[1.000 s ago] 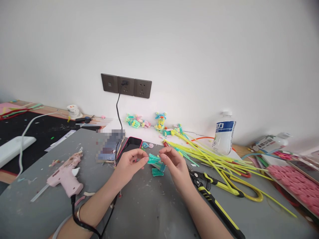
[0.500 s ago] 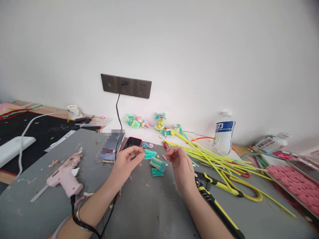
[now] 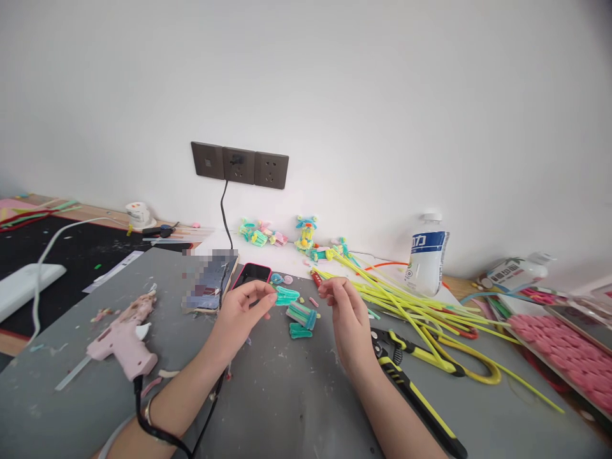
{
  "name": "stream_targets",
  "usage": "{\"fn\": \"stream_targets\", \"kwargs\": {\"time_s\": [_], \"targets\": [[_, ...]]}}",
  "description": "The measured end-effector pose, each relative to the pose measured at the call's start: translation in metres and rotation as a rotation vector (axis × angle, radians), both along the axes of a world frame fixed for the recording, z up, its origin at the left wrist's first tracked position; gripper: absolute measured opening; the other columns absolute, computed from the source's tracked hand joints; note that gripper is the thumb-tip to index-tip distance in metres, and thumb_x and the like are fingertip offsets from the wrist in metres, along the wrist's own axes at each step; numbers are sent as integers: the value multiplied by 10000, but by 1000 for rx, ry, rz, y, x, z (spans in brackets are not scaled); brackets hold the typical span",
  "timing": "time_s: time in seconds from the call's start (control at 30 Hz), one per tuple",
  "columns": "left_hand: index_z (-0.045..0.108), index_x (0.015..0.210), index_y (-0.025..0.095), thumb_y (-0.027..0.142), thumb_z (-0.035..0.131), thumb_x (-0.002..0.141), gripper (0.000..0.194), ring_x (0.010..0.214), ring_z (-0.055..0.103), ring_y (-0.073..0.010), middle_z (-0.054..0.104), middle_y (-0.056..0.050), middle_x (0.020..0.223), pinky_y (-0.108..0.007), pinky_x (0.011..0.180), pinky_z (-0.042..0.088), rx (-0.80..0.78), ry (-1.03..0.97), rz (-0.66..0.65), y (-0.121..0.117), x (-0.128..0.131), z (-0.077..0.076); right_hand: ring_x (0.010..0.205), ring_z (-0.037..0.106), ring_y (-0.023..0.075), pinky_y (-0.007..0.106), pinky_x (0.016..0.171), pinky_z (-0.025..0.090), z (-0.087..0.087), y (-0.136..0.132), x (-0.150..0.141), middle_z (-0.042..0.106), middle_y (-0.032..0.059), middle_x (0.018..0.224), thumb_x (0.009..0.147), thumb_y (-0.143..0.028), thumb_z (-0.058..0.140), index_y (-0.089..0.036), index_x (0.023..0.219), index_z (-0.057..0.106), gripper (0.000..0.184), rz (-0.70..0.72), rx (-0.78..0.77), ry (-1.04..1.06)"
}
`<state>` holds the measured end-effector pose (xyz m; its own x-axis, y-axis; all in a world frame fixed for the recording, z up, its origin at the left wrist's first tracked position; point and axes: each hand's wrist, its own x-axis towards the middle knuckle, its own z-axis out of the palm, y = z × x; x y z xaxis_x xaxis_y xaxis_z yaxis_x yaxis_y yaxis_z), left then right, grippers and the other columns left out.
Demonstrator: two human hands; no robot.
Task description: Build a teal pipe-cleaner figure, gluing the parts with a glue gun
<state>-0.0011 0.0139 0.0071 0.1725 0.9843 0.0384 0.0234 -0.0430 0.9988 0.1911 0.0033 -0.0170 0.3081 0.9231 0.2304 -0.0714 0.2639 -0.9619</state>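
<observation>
Left hand [image 3: 246, 312]: thumb and index curled nearly together at the left end of the upper teal piece [image 3: 287, 296]. Couldn't tell whether they touched it or how far the grip was open. Right hand [image 3: 351, 322]: fingers loosely bent, right of the striped bundle [image 3: 301, 315] and apart from it; nothing seen in hold, exact opening unclear.

Bundle lay on the grey mat [image 3: 282, 395] between the hands, lower teal piece [image 3: 300, 331] just below it, pink bit [image 3: 313, 301] up and to its right. Yellow stems [image 3: 401, 299] and pliers [image 3: 406, 379] sat further right, glue gun [image 3: 125, 344] left.

Handling, judged by look: all light, fuzzy, soft, bendable, not slippery. Bundle likely crushed or splayed under a hard pinch; long sides looked best to grip, lightly. Flat teal pieces: by the edges.
</observation>
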Motion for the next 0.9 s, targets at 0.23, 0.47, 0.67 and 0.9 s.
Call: {"fn": "stream_targets", "kwargs": {"time_s": [0.23, 0.47, 0.67, 0.9], "targets": [[678, 823, 189, 416, 668, 832, 228, 658, 542, -138, 614, -14, 792, -239, 608, 473, 4, 58, -71, 1, -1, -6, 804, 563, 204, 319, 732, 457, 4, -2, -2, 618, 31, 832, 862, -508, 650, -224, 860, 657, 284, 34, -22, -95], [670, 832, 179, 408, 642, 855, 232, 782, 590, -185, 646, -37, 832, -254, 645, 480, 17, 166, -172, 2, 0, -14, 707, 547, 194, 326, 668, 405, 0, -1, -1, 697, 40, 822, 865, -413, 648, -219, 842, 721, 208, 114, 12, -363], [676, 804, 181, 377, 642, 845, 203, 758, 612, -185, 680, -44, 841, -251, 622, 479, 58, 181, -142, 1, 2, -12, 646, 513, 179, 315, 624, 416, 3, -1, -2, 644, 20, 715, 842, -339, 688, -228, 781, 727, 132, 192, 74, -405], [667, 794, 180, 343, 636, 837, 172, 733, 607, -175, 676, -34, 819, -242, 603, 455, 84, 191, -136, 0, 3, -11, 720, 546, 194, 321, 645, 421, 0, -1, -2, 638, 32, 772, 846, -281, 708, -241, 839, 758, 64, 245, 132, -397]]}}
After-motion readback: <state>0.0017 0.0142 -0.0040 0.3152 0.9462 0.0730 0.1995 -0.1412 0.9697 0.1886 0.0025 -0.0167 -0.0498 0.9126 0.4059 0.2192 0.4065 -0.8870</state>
